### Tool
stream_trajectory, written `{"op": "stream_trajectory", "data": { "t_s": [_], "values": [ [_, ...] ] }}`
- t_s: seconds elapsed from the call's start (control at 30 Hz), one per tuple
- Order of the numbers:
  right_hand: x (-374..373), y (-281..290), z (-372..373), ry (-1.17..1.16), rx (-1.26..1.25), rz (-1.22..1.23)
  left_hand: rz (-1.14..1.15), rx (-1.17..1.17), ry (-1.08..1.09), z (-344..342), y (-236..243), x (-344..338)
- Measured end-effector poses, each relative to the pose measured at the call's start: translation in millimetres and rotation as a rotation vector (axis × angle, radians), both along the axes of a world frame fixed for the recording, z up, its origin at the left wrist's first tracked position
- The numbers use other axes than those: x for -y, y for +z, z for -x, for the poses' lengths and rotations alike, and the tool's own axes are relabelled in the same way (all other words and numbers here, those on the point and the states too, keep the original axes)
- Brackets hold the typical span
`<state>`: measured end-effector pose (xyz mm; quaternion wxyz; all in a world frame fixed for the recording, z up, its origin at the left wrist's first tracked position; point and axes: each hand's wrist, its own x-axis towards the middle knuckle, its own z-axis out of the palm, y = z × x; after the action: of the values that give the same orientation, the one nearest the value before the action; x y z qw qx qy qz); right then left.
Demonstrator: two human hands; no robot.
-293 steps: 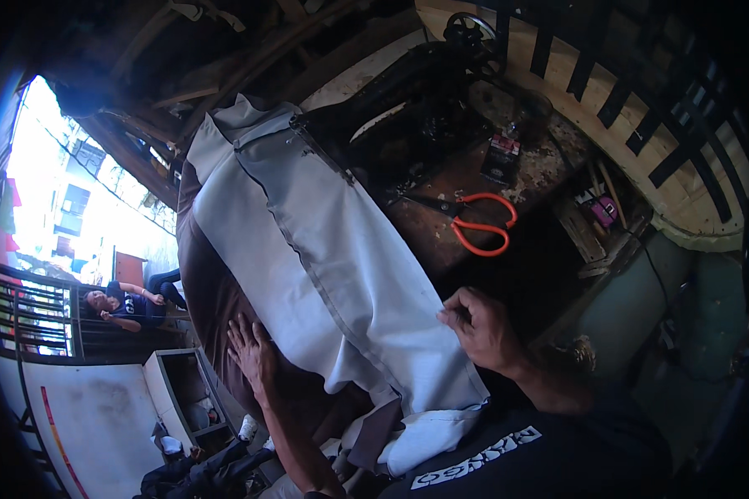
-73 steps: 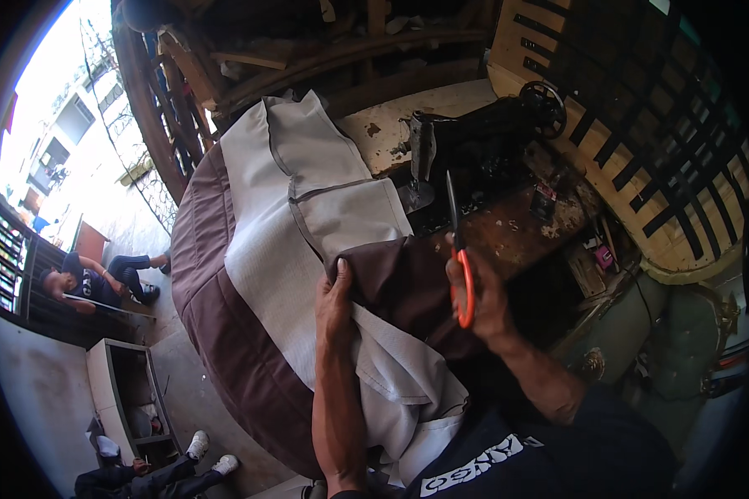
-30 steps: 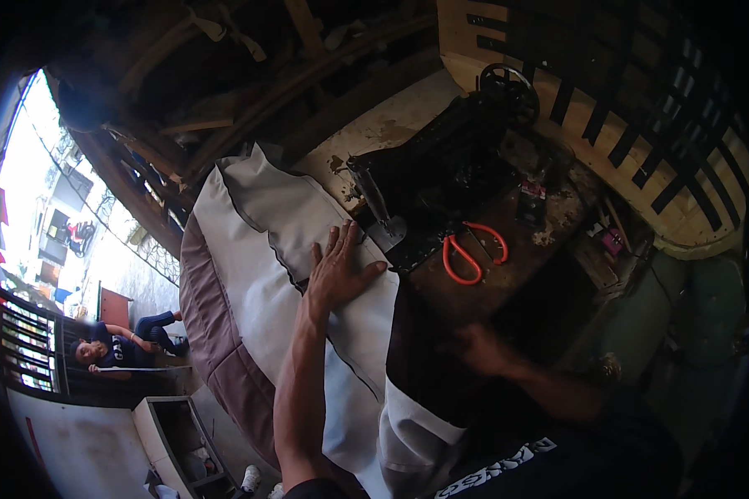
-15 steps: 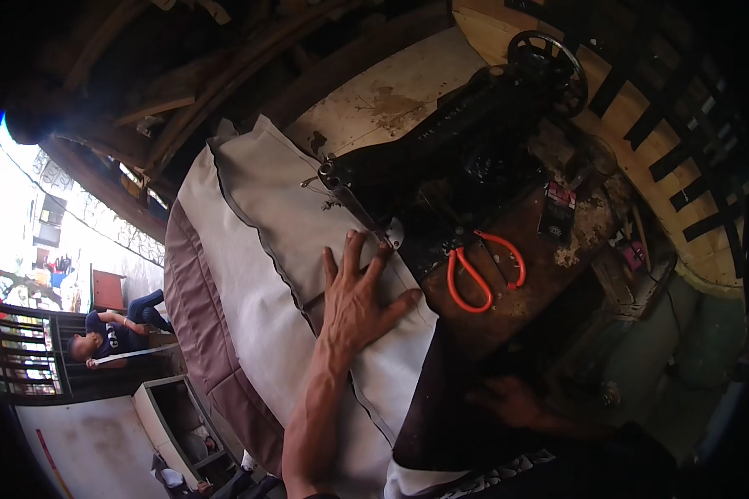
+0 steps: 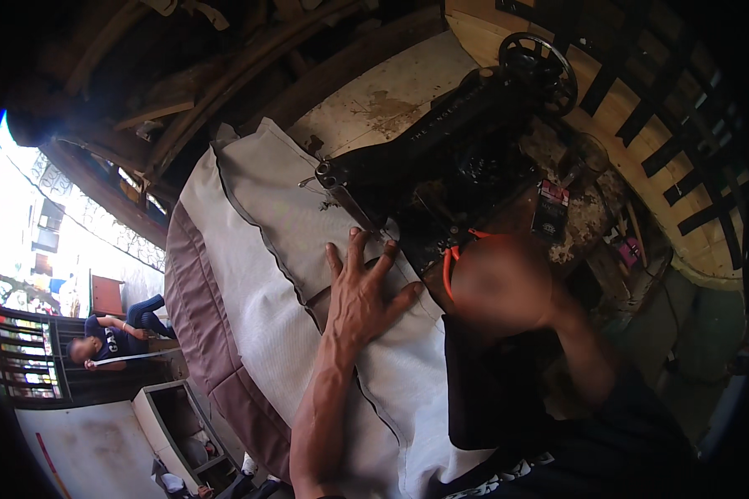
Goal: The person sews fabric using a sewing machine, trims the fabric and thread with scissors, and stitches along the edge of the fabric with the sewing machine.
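Note:
My left hand [image 5: 359,299] lies flat with fingers spread on a pale grey-white fabric cover [image 5: 245,287], its fingertips close to the needle end of a black sewing machine [image 5: 445,133]. A dark piped seam runs along the cover, and a brownish-purple panel [image 5: 225,353] borders its left side. Over the orange-handled pliers [image 5: 447,270] is my right hand [image 5: 516,291], smeared so that its fingers cannot be made out. Only part of the orange handles shows beside it; whether the hand grips them is hidden. Dark cloth [image 5: 483,382] hangs at the cover's near right edge.
A handwheel [image 5: 539,73] stands at the machine's far right end. On the worn table lies a small dark packet [image 5: 551,209], with a pink object [image 5: 629,251] farther right. At far left another person [image 5: 112,339] sits near an open cabinet [image 5: 179,424].
My right hand has come up from the dark area at the lower right to the orange-handled pliers, covering most of them. My left hand stays spread on the fabric.

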<state>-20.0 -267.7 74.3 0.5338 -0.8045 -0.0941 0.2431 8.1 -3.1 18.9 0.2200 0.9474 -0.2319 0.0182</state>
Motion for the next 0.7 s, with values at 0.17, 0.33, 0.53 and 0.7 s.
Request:
{"op": "stream_trajectory", "data": {
  "t_s": [0.17,0.33,0.53,0.7],
  "values": [
    [-34.0,-73.1,-162.9,-0.298,-0.110,-0.479,0.062,0.031,-0.044,-5.6,0.6,19.8],
    [-69.0,-123.7,-228.1,0.128,0.118,-0.768,0.089,-0.004,-0.040,-3.0,2.6,20.8],
    [-55.8,-45.9,-135.3,0.293,0.705,0.663,0.069,-0.014,-0.001,1.9,-2.9,8.5],
    [-60.3,-68.4,-109.5,0.171,0.872,0.493,-0.042,-0.054,0.066,12.4,-1.2,22.1]
  ]
}}
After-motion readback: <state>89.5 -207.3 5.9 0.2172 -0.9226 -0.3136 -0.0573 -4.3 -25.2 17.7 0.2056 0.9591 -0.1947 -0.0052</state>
